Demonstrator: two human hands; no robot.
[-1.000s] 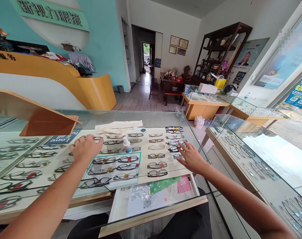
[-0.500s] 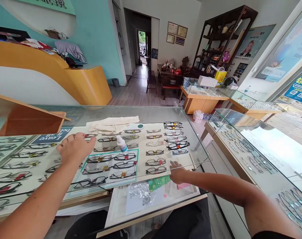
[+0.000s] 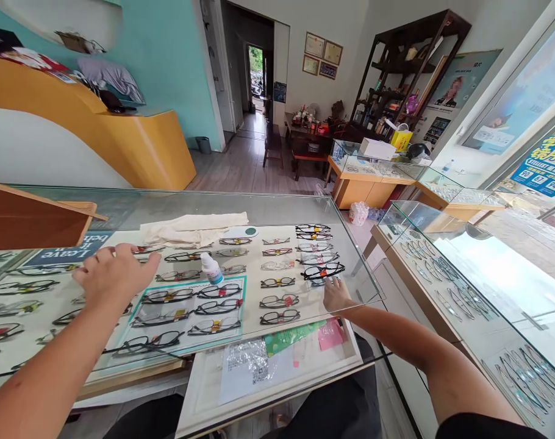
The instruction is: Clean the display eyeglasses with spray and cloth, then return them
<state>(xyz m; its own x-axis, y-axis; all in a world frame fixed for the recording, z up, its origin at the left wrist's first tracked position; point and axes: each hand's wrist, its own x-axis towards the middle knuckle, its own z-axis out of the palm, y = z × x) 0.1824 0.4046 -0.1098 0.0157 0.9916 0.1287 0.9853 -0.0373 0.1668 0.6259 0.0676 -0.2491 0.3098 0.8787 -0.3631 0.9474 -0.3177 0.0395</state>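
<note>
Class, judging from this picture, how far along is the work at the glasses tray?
Done: the tray is slid out and frames lie in rows. In hand: the right hand reaches in beside a black frame; the left hand rests on the glass. Left: that frame lies askew, not gripped.

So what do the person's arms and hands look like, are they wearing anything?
Both arms are bare, with no gloves, watch or rings to see on the left hand or the right hand. Only a black short sleeve shows, high on the right arm.
</note>
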